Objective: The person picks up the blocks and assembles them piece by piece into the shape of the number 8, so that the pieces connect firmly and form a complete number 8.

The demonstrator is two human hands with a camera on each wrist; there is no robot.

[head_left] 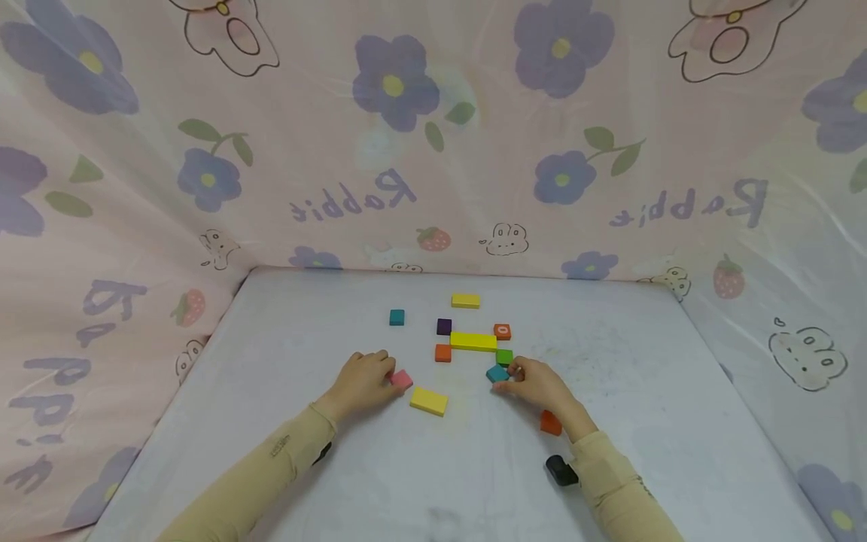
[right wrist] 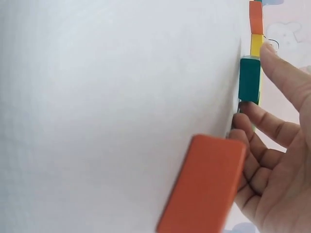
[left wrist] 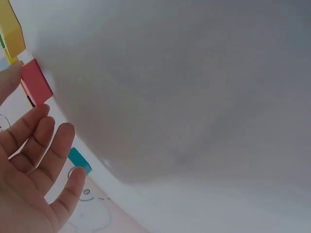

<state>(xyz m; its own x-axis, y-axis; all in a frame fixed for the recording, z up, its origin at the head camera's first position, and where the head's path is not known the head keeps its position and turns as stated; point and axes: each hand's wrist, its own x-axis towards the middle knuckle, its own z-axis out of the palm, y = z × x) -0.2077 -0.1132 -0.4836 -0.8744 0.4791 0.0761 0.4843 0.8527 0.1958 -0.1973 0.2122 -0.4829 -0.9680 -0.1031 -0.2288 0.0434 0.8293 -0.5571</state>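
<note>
At the left, my left hand pinches a pink block between thumb and index finger; the other fingers spread loosely in the left wrist view. My right hand has thumb and index finger at opposite ends of a teal block, which lies just in front of a green block. Between and beyond the hands is a long yellow block. Around its ends sit a purple block, an orange block, the green one and an orange block with a white mark.
A yellow block lies between the hands, nearer me. Farther back are another yellow block and a second teal block. An orange block lies beneath the right wrist. Patterned cloth walls border the white table.
</note>
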